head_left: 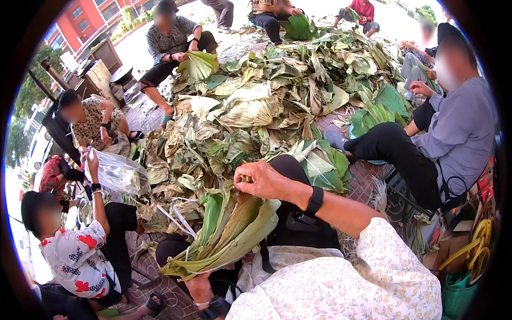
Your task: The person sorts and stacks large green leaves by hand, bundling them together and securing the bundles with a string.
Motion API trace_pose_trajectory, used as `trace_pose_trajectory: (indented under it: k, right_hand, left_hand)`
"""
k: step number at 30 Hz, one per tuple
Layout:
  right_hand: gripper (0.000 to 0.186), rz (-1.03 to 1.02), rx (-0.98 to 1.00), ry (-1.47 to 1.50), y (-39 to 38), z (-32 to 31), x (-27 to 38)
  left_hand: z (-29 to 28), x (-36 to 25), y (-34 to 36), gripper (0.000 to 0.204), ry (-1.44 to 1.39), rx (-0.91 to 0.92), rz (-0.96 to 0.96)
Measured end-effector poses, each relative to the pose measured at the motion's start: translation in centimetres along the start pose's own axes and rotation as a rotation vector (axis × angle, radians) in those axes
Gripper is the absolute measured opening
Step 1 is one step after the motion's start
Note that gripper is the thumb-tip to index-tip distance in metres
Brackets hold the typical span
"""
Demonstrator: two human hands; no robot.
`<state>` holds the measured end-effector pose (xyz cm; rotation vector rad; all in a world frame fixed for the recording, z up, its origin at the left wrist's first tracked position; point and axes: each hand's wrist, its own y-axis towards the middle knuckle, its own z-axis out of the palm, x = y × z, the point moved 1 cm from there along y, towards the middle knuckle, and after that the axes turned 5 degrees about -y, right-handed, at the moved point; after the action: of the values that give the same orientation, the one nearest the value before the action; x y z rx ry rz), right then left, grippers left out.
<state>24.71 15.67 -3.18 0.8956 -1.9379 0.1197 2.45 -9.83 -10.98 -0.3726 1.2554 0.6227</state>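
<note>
A bundle of large folded leaves (229, 232), green and yellowish with dry brown edges, lies slanting across my lap. My right hand (261, 178), with a black band on its wrist, is closed at the bundle's upper end, pinching the gathered brown leaf tips. Under the lower end, my left hand (200, 288) supports the bundle; the leaves cover most of its fingers, and it appears closed round them. Just beyond the bundle, white strips (176, 220) lie on the leaf heap.
A wide heap of dried and green leaves (298, 90) spreads ahead. Several people sit around it, one in a grey-blue top (458, 122) at right, another with a clear plastic bag (120, 173) at left. A tied leaf bundle (320, 165) rests near my knee; a green bucket (458, 293) stands lower right.
</note>
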Motion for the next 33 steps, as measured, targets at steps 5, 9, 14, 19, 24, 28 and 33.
trace_pose_trajectory:
  k: [5,9,14,19,24,28,33]
  right_hand:
    - [0.017,0.005,-0.006,0.096,0.2,1.2,-0.4]
    - [0.018,0.014,0.029,-0.01,0.2,0.9,-0.4]
    - [0.029,0.058,0.077,0.013,-0.3,1.3,-0.1]
    - [0.022,0.126,-0.015,-0.044,-0.3,2.0,-0.7]
    - [0.021,0.092,-0.038,-0.001,-0.1,2.4,-1.3]
    - [0.019,0.023,0.002,0.04,-0.2,2.3,-1.4]
    - [0.012,0.04,-0.051,0.142,-0.2,1.4,-0.2]
  left_hand:
    - [-0.5,0.6,-0.1,0.085,-0.088,0.004,-0.111]
    - [1.8,-1.2,0.8,0.076,-0.193,0.011,-0.16]
    - [2.2,-0.7,1.4,0.077,-0.199,0.109,-0.123]
    - [2.1,-0.4,1.6,0.079,-0.214,0.158,-0.118]
    - [1.9,-0.5,1.4,0.08,-0.217,0.182,-0.111]
    - [1.9,-0.4,1.3,0.081,-0.219,0.201,-0.106]
    - [2.2,-0.4,1.3,0.081,-0.255,0.225,-0.071]
